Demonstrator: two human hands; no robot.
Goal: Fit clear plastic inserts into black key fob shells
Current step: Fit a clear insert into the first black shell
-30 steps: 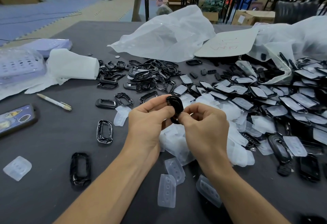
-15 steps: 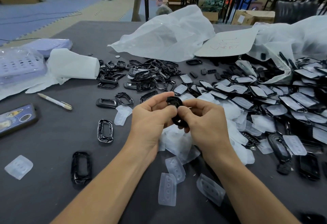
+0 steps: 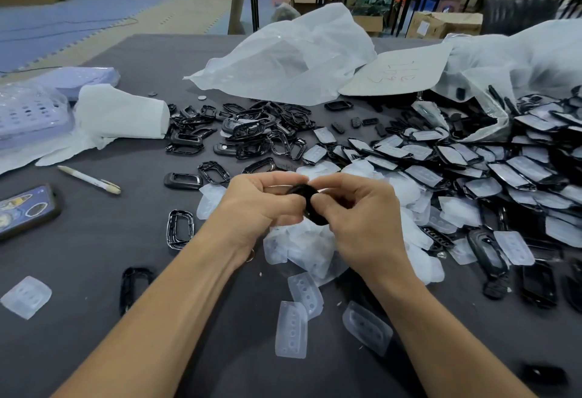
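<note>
Left hand (image 3: 261,205) and right hand (image 3: 362,218) have tipped the black shell (image 3: 310,205) flatter.

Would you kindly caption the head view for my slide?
A black shell held between left hand and right hand, above loose clear inserts.

On the desk (image 3: 94,256), a heap of inserts (image 3: 302,249) lies at the centre of the frame. Empty shells (image 3: 252,133) cluster above it, and fitted fobs (image 3: 456,161) spread to the right. A pen (image 3: 88,179) and a phone (image 3: 25,212) lie at the left, a plastic bag (image 3: 293,61) at top centre.
</note>
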